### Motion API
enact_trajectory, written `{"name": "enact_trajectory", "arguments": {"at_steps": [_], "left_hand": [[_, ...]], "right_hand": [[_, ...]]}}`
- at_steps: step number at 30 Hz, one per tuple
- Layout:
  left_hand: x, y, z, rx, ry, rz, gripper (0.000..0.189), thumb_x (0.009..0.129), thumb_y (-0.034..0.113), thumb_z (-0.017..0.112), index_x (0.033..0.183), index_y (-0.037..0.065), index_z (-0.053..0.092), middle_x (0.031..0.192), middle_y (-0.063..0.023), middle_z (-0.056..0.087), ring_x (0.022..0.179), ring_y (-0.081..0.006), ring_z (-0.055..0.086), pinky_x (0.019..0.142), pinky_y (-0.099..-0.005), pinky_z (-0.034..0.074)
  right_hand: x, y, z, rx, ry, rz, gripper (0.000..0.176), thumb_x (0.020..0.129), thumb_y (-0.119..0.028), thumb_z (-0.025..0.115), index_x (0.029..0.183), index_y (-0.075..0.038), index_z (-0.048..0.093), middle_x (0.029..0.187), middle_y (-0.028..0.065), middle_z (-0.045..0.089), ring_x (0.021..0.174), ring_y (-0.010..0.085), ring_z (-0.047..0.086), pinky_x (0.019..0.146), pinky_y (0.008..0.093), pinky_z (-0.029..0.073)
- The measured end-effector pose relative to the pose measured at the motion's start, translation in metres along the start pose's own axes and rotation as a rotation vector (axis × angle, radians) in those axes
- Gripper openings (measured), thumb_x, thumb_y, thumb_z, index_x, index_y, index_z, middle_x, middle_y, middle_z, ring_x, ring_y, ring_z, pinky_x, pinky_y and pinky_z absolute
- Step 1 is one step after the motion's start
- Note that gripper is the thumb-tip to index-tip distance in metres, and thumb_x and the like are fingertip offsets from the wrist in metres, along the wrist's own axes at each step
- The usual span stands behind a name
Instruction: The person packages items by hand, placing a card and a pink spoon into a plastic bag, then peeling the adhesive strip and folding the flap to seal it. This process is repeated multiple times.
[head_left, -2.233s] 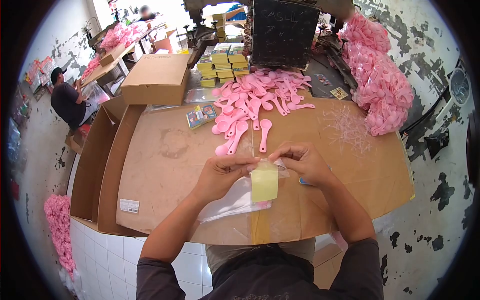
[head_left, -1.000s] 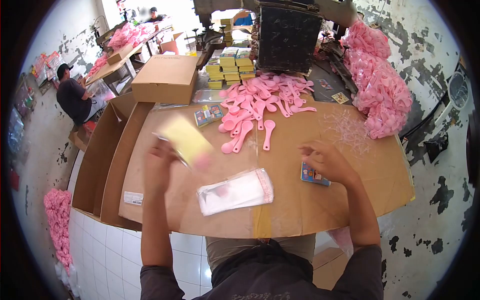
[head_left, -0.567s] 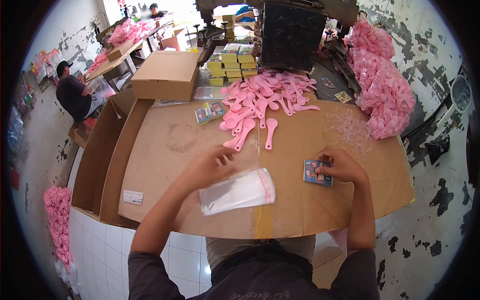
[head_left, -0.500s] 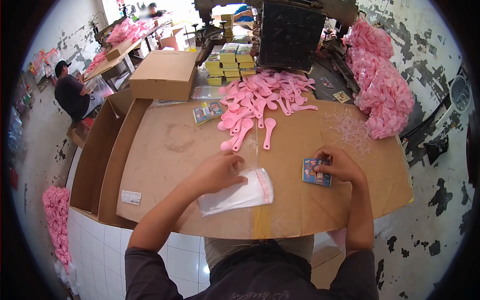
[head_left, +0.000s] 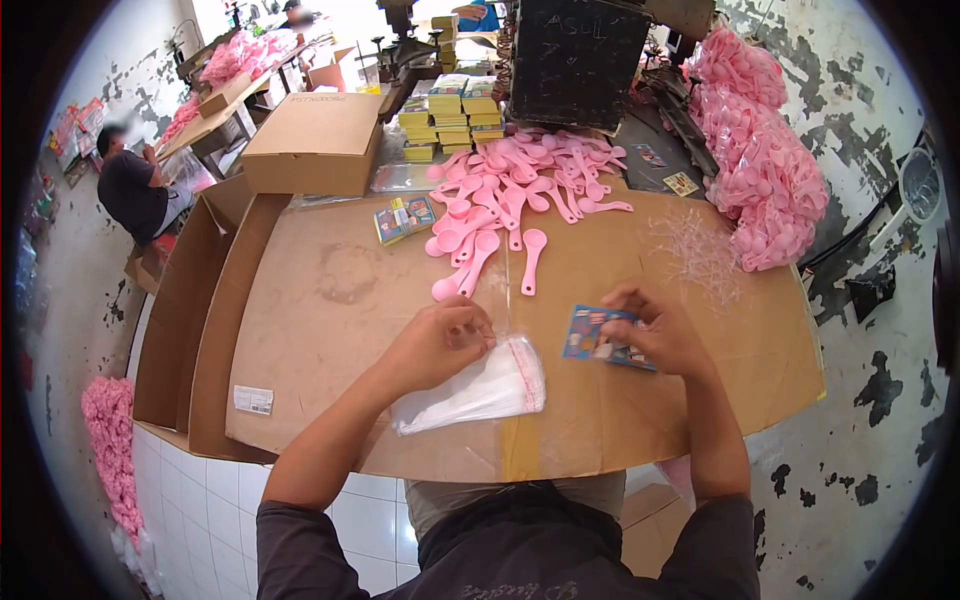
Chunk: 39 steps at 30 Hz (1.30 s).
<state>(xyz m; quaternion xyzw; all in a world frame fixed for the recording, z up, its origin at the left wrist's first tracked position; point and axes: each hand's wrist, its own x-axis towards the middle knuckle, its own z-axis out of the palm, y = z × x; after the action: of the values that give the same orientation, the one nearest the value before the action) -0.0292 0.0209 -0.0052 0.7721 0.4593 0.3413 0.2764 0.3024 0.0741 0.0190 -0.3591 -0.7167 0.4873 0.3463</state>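
Observation:
My left hand (head_left: 440, 342) is over the upper left of a stack of clear plastic bags (head_left: 480, 393), its thumb and fingers curled together; whether they pinch a bag is too small to tell. To the right, my right hand (head_left: 655, 330) holds a blue printed card (head_left: 590, 335) between thumb and fingers, just above the cardboard. A single pink spoon (head_left: 532, 262) lies beyond the bags, beside a heap of pink spoons (head_left: 510, 185). Left of the heap sits a small bundle of printed cards (head_left: 404, 220).
A closed carton (head_left: 312, 145) and stacked card bundles (head_left: 455, 110) stand at the back. Bagged pink spoons (head_left: 755, 160) line the right side, near thin clear scraps (head_left: 695, 255). An open box (head_left: 195, 310) borders the left edge. A person (head_left: 135, 190) sits far left.
The blue card has moved left and turned in my right hand, now spread out further. My left hand's fingers have drawn together over the bags. The view has shifted slightly.

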Motion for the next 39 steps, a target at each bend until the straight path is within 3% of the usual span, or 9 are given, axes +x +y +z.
{"name": "enact_trajectory", "arguments": {"at_steps": [3, 6, 8, 14, 20, 23, 26, 32, 39], "left_hand": [[-0.001, -0.005, 0.007, -0.693, -0.009, -0.204, 0.013, 0.098, 0.009, 0.069, 0.104, -0.002, 0.063, 0.098, -0.0114, 0.076, 0.093, -0.0178, 0.072, 0.082, -0.0315, 0.057], [0.0, 0.004, -0.004, -0.928, -0.077, -0.288, 0.016, 0.101, 0.006, 0.065, 0.114, -0.001, 0.058, 0.1, -0.0161, 0.076, 0.093, -0.0199, 0.074, 0.082, -0.0323, 0.06], [-0.001, 0.011, -0.003, -0.941, -0.028, -0.28, 0.022, 0.101, 0.005, 0.066, 0.119, -0.001, 0.055, 0.101, -0.0167, 0.076, 0.091, -0.0198, 0.075, 0.081, -0.0325, 0.061], [-0.002, 0.016, 0.001, -0.833, 0.042, -0.242, 0.035, 0.099, 0.005, 0.068, 0.13, -0.001, 0.051, 0.101, -0.016, 0.077, 0.093, -0.0193, 0.075, 0.081, -0.0317, 0.061], [-0.003, 0.018, 0.003, -0.808, 0.075, -0.271, 0.046, 0.098, 0.005, 0.07, 0.139, -0.002, 0.05, 0.102, -0.0146, 0.077, 0.095, -0.0178, 0.075, 0.083, -0.0301, 0.06], [-0.005, 0.02, 0.005, -0.776, 0.074, -0.231, 0.051, 0.099, 0.007, 0.07, 0.143, -0.002, 0.048, 0.101, -0.0128, 0.077, 0.096, -0.0152, 0.074, 0.08, -0.0275, 0.058], [-0.008, 0.021, 0.011, -0.647, 0.031, -0.14, 0.052, 0.099, 0.008, 0.07, 0.145, -0.002, 0.047, 0.103, -0.0125, 0.076, 0.097, -0.0145, 0.073, 0.08, -0.0273, 0.057], [-0.006, 0.024, 0.011, -0.686, 0.155, -0.188, 0.052, 0.1, 0.005, 0.068, 0.146, 0.0, 0.046, 0.107, -0.014, 0.075, 0.096, -0.0136, 0.072, 0.08, -0.0267, 0.058], [-0.006, 0.013, 0.009, -0.64, 0.112, -0.295, 0.038, 0.101, 0.005, 0.065, 0.137, -0.003, 0.055, 0.106, -0.012, 0.075, 0.091, -0.0101, 0.072, 0.076, -0.024, 0.059]], "right_hand": [[0.006, -0.014, 0.021, -0.29, -0.109, -0.064, 0.022, 0.092, -0.007, 0.075, 0.113, -0.001, 0.069, 0.097, 0.0059, 0.07, 0.09, 0.0133, 0.066, 0.079, 0.0311, 0.053], [0.019, -0.023, 0.03, -0.402, -0.119, -0.155, 0.025, 0.093, -0.007, 0.074, 0.116, -0.001, 0.068, 0.097, 0.0061, 0.071, 0.087, 0.0126, 0.066, 0.078, 0.0298, 0.053], [0.022, -0.035, 0.037, -0.26, -0.088, -0.043, 0.025, 0.094, -0.007, 0.073, 0.118, -0.001, 0.068, 0.097, 0.0058, 0.071, 0.086, 0.0115, 0.066, 0.077, 0.029, 0.053], [0.031, -0.042, 0.049, 0.039, 0.086, -0.135, 0.022, 0.097, -0.008, 0.072, 0.117, 0.0, 0.067, 0.099, 0.0054, 0.071, 0.088, 0.0078, 0.065, 0.079, 0.0271, 0.053], [0.031, -0.039, 0.048, -0.208, 0.152, -0.317, 0.024, 0.095, -0.005, 0.072, 0.118, -0.003, 0.068, 0.102, 0.0064, 0.071, 0.09, 0.0101, 0.065, 0.079, 0.0281, 0.053], [0.034, -0.052, 0.038, -0.423, -0.133, -0.34, 0.031, 0.093, -0.003, 0.073, 0.123, -0.002, 0.067, 0.107, 0.0058, 0.069, 0.099, 0.0106, 0.063, 0.083, 0.0291, 0.053], [0.041, -0.048, 0.046, -0.45, -0.258, -0.382, 0.028, 0.09, -0.003, 0.075, 0.117, -0.001, 0.07, 0.102, 0.0069, 0.069, 0.092, 0.0118, 0.064, 0.079, 0.0297, 0.053], [0.043, -0.026, 0.072, -0.034, 0.13, -0.128, 0.019, 0.092, -0.009, 0.075, 0.109, -0.002, 0.072, 0.098, 0.0091, 0.069, 0.086, 0.0188, 0.066, 0.075, 0.0336, 0.053], [0.061, -0.013, 0.066, -0.279, -0.21, -0.346, 0.021, 0.102, -0.019, 0.061, 0.109, -0.001, 0.071, 0.109, 0.009, 0.069, 0.103, 0.0246, 0.064, 0.091, 0.0387, 0.051]]}}
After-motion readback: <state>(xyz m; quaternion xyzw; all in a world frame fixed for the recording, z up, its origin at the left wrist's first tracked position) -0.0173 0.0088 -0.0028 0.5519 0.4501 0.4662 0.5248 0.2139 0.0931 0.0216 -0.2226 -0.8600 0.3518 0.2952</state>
